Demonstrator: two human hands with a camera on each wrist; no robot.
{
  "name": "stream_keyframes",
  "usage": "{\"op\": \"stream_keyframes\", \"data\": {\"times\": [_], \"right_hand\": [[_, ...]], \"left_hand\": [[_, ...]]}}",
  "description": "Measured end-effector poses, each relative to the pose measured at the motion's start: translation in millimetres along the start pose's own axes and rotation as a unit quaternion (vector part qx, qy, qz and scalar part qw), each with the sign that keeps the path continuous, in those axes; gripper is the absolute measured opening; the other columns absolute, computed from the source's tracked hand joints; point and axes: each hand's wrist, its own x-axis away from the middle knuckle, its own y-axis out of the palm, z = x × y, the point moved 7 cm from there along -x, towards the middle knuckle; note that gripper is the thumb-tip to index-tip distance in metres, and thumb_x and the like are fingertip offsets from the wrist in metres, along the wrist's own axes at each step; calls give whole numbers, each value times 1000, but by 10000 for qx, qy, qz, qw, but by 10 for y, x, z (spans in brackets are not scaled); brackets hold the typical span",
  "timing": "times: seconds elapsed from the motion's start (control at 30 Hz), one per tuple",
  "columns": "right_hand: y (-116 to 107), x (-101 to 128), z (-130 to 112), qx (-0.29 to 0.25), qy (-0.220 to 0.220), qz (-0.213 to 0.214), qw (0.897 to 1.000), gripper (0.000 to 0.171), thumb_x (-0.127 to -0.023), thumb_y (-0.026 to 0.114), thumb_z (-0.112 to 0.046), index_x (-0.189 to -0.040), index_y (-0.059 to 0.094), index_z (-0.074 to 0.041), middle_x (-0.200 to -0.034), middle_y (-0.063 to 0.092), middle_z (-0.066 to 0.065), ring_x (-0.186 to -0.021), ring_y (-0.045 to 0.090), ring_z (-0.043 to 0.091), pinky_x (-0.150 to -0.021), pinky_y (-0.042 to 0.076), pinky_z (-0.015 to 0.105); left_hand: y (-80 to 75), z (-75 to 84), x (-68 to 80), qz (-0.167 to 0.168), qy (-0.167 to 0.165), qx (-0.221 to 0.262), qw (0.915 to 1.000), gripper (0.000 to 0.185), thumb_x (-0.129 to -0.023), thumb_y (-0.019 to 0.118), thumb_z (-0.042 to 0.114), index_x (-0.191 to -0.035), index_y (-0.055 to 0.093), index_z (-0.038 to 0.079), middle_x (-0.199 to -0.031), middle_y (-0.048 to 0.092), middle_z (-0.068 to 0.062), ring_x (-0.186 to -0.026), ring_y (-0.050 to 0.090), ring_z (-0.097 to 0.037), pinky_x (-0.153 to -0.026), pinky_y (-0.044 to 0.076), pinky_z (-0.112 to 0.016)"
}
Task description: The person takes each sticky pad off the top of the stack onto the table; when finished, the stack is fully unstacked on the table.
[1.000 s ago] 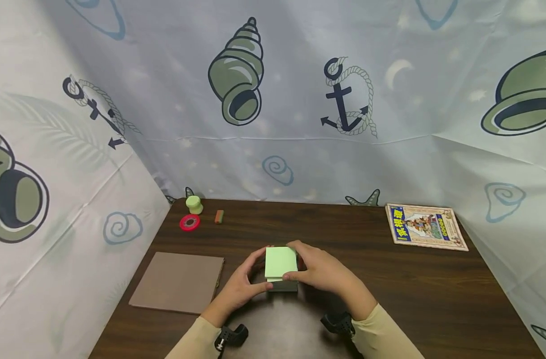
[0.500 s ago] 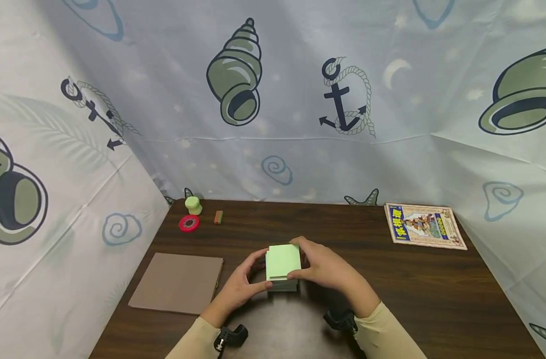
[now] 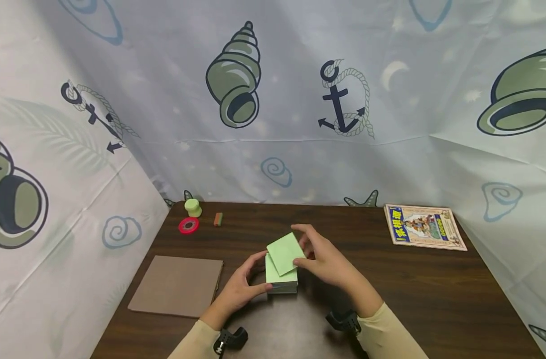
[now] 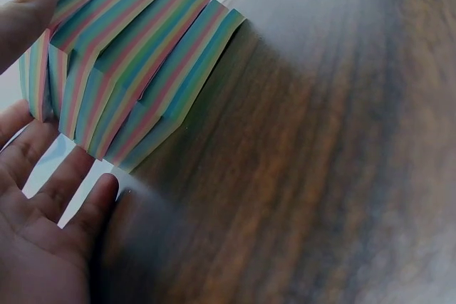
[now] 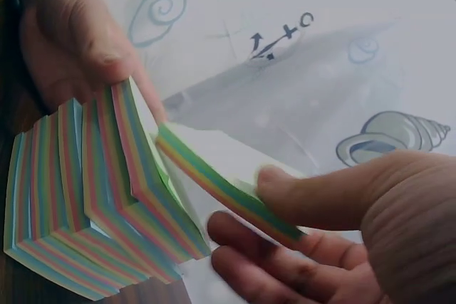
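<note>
Paper pad [image 3: 285, 253] is askew over the stack [image 3: 284, 286], lower centre of the frame. Your right hand [image 3: 329, 259] pinches its edge; your left hand [image 3: 242, 282] grips the stack. Pinch evenly, and hold the stack steady, because its layers could slip.

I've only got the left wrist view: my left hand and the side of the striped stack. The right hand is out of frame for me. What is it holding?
Observer: The right hand pinches a green-topped pad between thumb and fingers.
Operator: Is that pad lying flat on the stack?
Observer: No. In the right wrist view, the pinched end stands clear of the stack, with a gap under it.
</note>
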Motion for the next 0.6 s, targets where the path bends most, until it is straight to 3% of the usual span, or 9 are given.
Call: {"op": "stream_keyframes", "data": {"times": [0.13, 0.37, 0.47, 0.6], "right_hand": [[-65, -16, 15, -509, -83, 247, 9984, 67, -101, 78, -9, -159, 48, -24, -116, 64, 5, -77, 67, 14, -72, 55, 29], [-203, -65, 250, -1156, 47, 941, 9888, 27, -106, 74, -18, -132, 72, -17, -122, 76, 11, -80, 62, 16, -69, 52, 27], [-234, -94, 412, -1756, 223, 1263, 9761, 25, -106, 74, -18, -129, 72, -12, -122, 73, 12, -86, 65, 16, -74, 57, 28], [-222, -174, 730, -2884, 412, 1665, 9420, 30, -105, 74, -15, -131, 67, -1, -117, 71, 8, -89, 68, 16, -76, 61, 36]], "left_hand": [[-9, 23, 3, 58, 34, 15, 10000, 81, -93, 89, 20, -162, 46, 26, -155, 60, -10, -141, 59, -31, -119, 48, -45], [4, 45, 1, -60, 264, 161, 9995, 83, -94, 88, 17, -165, 44, 18, -162, 55, -3, -143, 57, -23, -118, 48, -36], [11, 32, 5, -65, 348, 184, 9992, 83, -95, 87, 16, -166, 43, 13, -164, 54, -5, -144, 57, -24, -119, 48, -35], [21, 34, -14, -61, 372, 178, 9991, 82, -96, 86, 15, -166, 43, 11, -165, 53, -7, -146, 56, -26, -120, 47, -35]]}}
